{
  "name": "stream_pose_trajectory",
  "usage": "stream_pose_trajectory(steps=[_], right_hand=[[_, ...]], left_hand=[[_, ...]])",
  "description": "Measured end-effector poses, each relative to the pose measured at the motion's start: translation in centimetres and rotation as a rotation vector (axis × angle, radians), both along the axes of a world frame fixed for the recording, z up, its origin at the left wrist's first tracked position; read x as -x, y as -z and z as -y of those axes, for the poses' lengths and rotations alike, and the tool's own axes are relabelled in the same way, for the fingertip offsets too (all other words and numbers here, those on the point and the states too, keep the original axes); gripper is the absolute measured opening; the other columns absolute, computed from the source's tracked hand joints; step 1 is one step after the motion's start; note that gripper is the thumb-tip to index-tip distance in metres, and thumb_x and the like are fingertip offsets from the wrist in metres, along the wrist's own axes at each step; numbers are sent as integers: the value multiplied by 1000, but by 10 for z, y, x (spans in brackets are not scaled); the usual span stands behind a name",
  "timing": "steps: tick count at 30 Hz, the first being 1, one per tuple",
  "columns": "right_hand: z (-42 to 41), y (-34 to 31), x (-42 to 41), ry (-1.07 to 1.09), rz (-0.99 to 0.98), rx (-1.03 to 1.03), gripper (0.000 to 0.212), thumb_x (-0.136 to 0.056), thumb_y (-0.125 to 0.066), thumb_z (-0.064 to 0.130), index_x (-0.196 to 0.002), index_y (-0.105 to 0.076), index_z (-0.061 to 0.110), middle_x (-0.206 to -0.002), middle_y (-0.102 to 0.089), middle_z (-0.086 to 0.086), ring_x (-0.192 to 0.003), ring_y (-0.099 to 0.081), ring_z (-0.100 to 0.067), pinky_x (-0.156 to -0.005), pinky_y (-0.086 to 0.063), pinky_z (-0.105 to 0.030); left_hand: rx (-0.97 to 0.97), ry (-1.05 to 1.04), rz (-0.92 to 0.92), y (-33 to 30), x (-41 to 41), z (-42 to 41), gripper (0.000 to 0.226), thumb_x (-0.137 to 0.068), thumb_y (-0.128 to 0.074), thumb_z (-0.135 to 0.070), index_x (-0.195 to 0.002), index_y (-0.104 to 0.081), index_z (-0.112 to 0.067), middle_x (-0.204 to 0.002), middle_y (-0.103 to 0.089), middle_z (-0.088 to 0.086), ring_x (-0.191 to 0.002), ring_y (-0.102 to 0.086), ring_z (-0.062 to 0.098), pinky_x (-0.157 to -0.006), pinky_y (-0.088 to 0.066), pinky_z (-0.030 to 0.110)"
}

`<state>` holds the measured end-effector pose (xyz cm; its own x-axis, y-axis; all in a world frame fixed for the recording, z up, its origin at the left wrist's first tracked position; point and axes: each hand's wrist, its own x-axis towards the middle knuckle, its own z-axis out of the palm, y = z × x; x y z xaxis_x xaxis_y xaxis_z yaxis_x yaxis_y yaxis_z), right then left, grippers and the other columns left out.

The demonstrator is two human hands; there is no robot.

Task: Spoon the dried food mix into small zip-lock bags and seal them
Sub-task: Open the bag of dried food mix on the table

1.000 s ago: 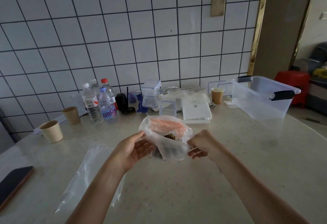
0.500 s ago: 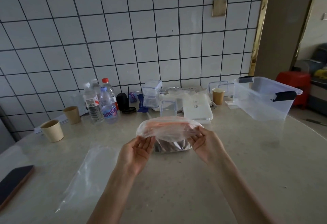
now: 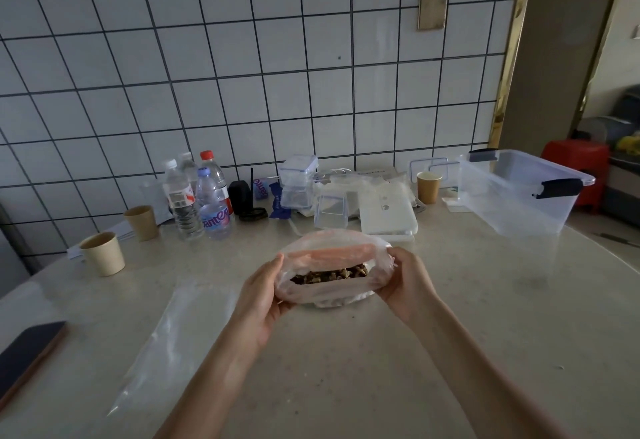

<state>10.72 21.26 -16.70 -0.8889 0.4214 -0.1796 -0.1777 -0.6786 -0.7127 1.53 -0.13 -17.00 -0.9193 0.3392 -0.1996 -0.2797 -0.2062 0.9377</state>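
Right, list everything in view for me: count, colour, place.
table: one, beige stone, under everything.
bag of dried food: one, clear plastic with brown mix inside, mouth open, held above the table centre.
flat empty bag: one, clear, lying left of centre.
paper cups: three, tan, two at left, one at back right.
water bottles: four, clear, back left by the wall.
small lidded boxes: stacked, clear, back centre.
white box: one, back centre.
storage tub: one, clear with dark clips, right.
phone: one, dark, left edge.
red stool: one, beyond the table, right.
left hand: grips the bag's left side.
right hand: grips its right side.
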Motion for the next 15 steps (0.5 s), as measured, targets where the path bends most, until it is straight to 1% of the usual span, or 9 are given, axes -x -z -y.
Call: stream_pose_trajectory(steps=[2, 4, 6, 7, 8, 10, 11, 13, 15], right_hand=[[2, 0, 0, -36, -17, -84, 18, -99, -50, 15, -97, -64, 4, -62, -49, -5, -48, -47, -16, -45, -46, -28], [1, 2, -1, -71, -52, -252, 23, -100, -58, 23, -110, -70, 6, -65, -56, -3, -51, -49, -14, -48, -46, -28], [0, 3, -1, -79, -28, -485, 28, -97, -69, 27, -122, -71, 16, -64, -50, -3, -52, -42, -15, -53, -42, -30], [0, 3, 0, -71, 0, -576, 30, -95, -73, 28, -123, -71, 18, -62, -44, -3, -52, -38, -15, -54, -40, -31], [0, 2, 2, -51, 22, -629, 31, -94, -75, 29, -121, -72, 15, -59, -40, -2, -50, -36, -15, -53, -40, -30], [-2, 1, 5, 6, 68, -648, 33, -97, -72, 31, -111, -70, 1, -53, -37, 1, -45, -37, -14, -49, -43, -27], [-4, 1, 7, 23, 94, -625, 34, -98, -70, 32, -103, -70, -2, -52, -37, 1, -43, -39, -14, -48, -44, -26], [-6, 0, 9, 27, 143, -528, 31, -99, -69, 33, -92, -71, 3, -53, -42, -2, -42, -42, -14, -47, -47, -27], [-7, 2, 13, 42, 209, -404, 27, -101, -66, 30, -90, -68, 6, -52, -49, -5, -42, -46, -16, -48, -45, -29]], left_hand=[[48, -31, -14, 0, 5, 1, 33, -102, -60, -45, -117, -74, -19, -96, -78, 9, -75, -71, 19, -61, -59, 31], [33, -35, 10, -2, 8, 0, 35, -101, -61, -46, -115, -75, -17, -81, -75, 5, -60, -67, 14, -53, -55, 28], [9, -32, 45, -4, 10, -2, 32, -99, -65, -44, -107, -77, -16, -79, -72, 4, -58, -61, 14, -54, -53, 29], [-2, -33, 65, -6, 12, -4, 29, -98, -66, -42, -104, -78, -17, -84, -71, 6, -61, -60, 15, -57, -52, 30], [-14, -34, 89, -7, 13, -5, 27, -98, -65, -40, -102, -77, -16, -86, -72, 7, -64, -60, 17, -60, -51, 33], [-38, -21, 134, -9, 16, -8, 24, -98, -64, -35, -103, -74, -15, -81, -74, 7, -65, -64, 19, -60, -52, 34], [-43, -9, 154, -11, 18, -8, 22, -98, -63, -34, -101, -73, -15, -77, -74, 7, -62, -65, 19, -57, -53, 33], [-46, 12, 209, -13, 22, -7, 17, -95, -63, -30, -95, -70, -15, -69, -71, 6, -55, -66, 18, -49, -54, 30], [-67, 51, 278, -14, 24, -6, 12, -91, -64, -26, -91, -66, -13, -64, -68, 7, -50, -65, 19, -45, -54, 31]])
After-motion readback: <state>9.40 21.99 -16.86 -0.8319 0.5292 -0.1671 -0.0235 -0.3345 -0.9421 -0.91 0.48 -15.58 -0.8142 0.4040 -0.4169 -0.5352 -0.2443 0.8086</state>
